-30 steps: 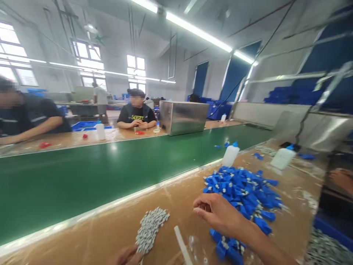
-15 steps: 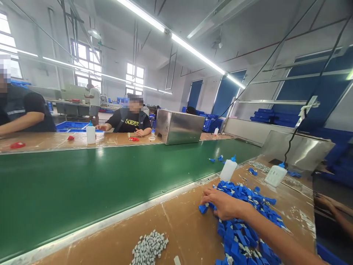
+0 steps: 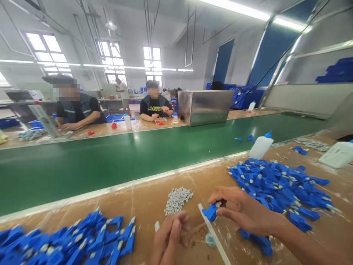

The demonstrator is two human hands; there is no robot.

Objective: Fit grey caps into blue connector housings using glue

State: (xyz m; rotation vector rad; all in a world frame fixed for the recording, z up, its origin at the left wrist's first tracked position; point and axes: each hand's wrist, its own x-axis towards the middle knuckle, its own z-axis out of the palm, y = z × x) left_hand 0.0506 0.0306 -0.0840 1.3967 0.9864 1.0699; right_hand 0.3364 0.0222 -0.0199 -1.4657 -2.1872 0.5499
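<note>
My right hand (image 3: 242,211) is closed on a small blue plastic part (image 3: 211,212), held just above the brown worktop. My left hand (image 3: 168,237) is low at the near edge, fingers bunched together; what they hold is hidden. A little heap of grey-white pellets (image 3: 178,198) lies just beyond both hands. A large pile of blue parts (image 3: 278,186) spreads to the right of my right hand. A second pile of blue parts (image 3: 68,239) lies at the near left. A thin white strip (image 3: 213,235) lies on the worktop between my hands.
A green conveyor belt (image 3: 110,158) runs across beyond the worktop. Two white squeeze bottles (image 3: 260,145) with blue caps stand at the right. Two seated people (image 3: 77,110) work at the far side, beside a steel box (image 3: 205,106).
My right hand came back from the blue pile toward me with one blue part. My left hand has come up into view. The view swung left, revealing the near-left pile.
</note>
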